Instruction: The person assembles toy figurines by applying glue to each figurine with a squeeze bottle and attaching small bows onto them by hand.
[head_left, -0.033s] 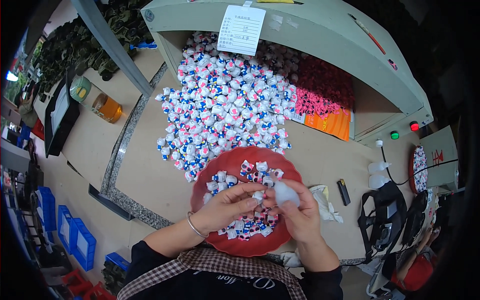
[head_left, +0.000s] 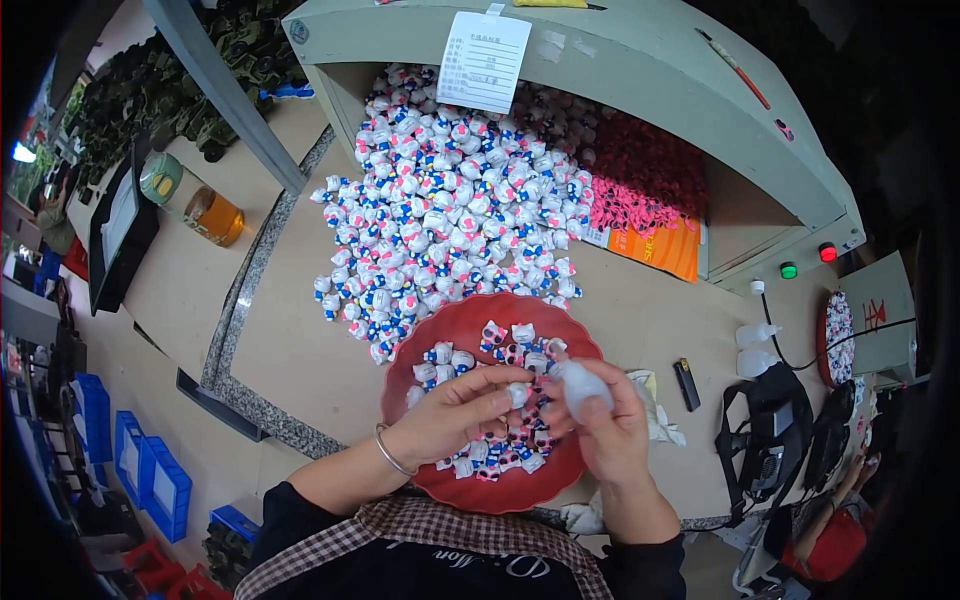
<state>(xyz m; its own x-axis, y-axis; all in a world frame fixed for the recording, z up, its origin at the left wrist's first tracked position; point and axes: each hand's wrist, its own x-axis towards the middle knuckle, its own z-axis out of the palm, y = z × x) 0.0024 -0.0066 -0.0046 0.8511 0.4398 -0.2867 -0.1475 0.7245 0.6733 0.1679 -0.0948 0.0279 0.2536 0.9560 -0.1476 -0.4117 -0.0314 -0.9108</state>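
Note:
Over a red scalloped bowl (head_left: 422, 345), my left hand (head_left: 460, 408) pinches a small white figurine (head_left: 519, 395) between thumb and fingertips. My right hand (head_left: 612, 430) is wrapped round a translucent white squeeze bottle (head_left: 580, 388), its narrow tip pointing up and to the left. A small gap lies between the bottle and the figurine. Inside the bowl are several cat-head figurines (head_left: 480, 455), some wearing pink-and-black glasses. Behind the bowl spreads a large heap of white, blue and pink figurines (head_left: 450, 220).
A grey-green shelf unit (head_left: 630, 45) arches over the heap, with pink glasses pieces (head_left: 635, 180) on an orange sheet (head_left: 660, 250). On the right are a cloth (head_left: 655, 410), a black lighter-like object (head_left: 687, 385) and white bottles (head_left: 757, 350). A tea bottle (head_left: 205, 208) stands left.
My right hand has shifted slightly right with the squeeze bottle, away from the figurine. My left hand stays in place, and more of its figurine shows.

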